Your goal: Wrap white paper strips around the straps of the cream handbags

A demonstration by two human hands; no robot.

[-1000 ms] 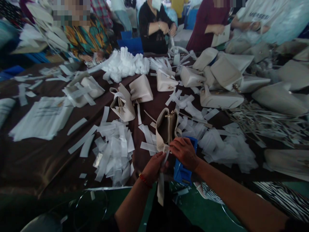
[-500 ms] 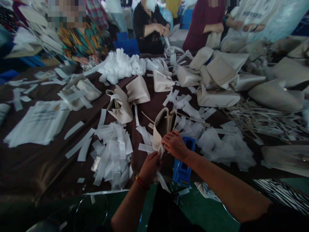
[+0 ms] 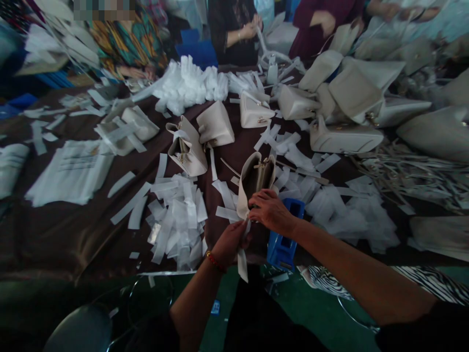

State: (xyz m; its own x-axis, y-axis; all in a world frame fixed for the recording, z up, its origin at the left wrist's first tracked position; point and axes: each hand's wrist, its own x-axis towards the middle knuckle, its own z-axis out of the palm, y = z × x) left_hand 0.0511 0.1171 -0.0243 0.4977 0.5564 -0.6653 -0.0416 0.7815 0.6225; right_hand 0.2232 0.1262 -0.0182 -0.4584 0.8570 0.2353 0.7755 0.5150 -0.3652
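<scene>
A small cream handbag stands open and tilted in front of me, its dark inside and gold-toned fittings showing. My right hand grips the bag's lower edge from the right. My left hand, with a red beaded bracelet at the wrist, pinches a white strip at the bag's bottom corner, and the strip hangs below my fingers. Part of the bag's base is hidden behind my hands.
A blue plastic holder stands just beyond my right forearm at the table edge. Loose white strips and white padding cover the brown-clothed table. Several cream handbags lie beyond, and co-workers sit across the table.
The view has shifted slightly, moving the table scene upward in the picture. My hands stay on the bag, and the white strip now hangs straighter below my left hand.
</scene>
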